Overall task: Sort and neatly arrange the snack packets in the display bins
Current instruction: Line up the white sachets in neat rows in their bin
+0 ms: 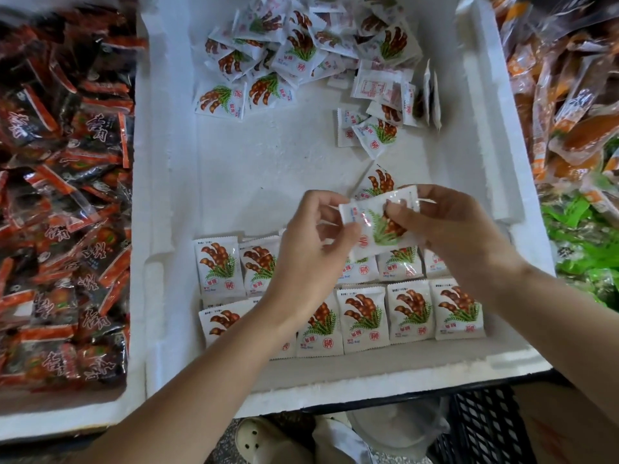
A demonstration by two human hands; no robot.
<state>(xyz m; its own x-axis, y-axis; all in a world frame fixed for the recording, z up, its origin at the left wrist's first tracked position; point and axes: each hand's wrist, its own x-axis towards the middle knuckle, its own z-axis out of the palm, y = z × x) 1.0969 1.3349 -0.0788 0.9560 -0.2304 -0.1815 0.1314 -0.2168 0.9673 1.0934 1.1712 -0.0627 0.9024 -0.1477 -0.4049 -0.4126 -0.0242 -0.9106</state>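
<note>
Head view | I am seeing left hand [311, 229] and right hand [445, 226] both pinching one white glossy tamarind-print packet [378, 222] | long axis lying tilted left-right, hovering above neat packet rows [361, 316] in white foam bin [167, 229] | gap is below, right hand nearer.

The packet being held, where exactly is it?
The white packet is pinched between both hands, left hand and right hand, above the neat rows at the white bin's near end.

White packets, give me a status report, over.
Left hand and right hand both grip one white packet above neat rows. Loose pile unsorted. Nothing blocking.
</note>
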